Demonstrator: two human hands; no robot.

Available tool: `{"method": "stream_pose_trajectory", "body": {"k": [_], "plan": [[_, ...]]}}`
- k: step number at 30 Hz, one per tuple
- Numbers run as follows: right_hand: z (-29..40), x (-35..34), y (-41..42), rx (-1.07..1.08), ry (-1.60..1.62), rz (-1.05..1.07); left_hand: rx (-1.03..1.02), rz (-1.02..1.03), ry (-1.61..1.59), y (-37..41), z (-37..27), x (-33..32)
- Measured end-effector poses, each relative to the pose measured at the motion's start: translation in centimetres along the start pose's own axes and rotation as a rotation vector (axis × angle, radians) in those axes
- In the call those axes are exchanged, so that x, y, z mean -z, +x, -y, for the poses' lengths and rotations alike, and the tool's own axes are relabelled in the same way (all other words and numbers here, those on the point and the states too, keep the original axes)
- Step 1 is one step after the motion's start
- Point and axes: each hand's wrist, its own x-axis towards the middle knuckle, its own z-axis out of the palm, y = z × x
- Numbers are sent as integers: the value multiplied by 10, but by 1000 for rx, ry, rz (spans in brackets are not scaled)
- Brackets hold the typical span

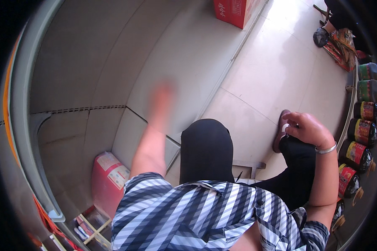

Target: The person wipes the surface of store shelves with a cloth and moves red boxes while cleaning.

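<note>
My left hand [165,92] reaches out over the bottom board of a metal shelf unit [188,56]. It is badly blurred, so its fingers and anything in them cannot be made out. My right hand [306,127] hangs above my right knee and shoe [281,135], with its fingers loosely bent. A tiny dark spot shows between thumb and fingers; whether it is an object is unclear. A silver bangle [326,149] circles that wrist. The back panel [110,59] of the shelf rises to the left of my left hand.
A red carton [230,12] stands on the board's far end. Nearer are a red-and-white container [110,178] and a divided box [96,232]. Jars with dark contents [357,155] line the right shelf, beyond a tiled floor [263,72]. Another person's foot [321,37] is beside packets [342,48].
</note>
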Motion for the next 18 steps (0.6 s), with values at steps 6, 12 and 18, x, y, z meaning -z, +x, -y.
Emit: {"method": "stream_pose_trajectory", "body": {"k": [6,12,18], "plan": [[8,-1,1,-42,-131,64,40,30,27,-73,-18,-60],[2,-9,12,-1,-37,87,101,4,249,-2,4,-37],[11,-2,6,-25,-121,58,167,58,25,-67,-28,-42]]}}
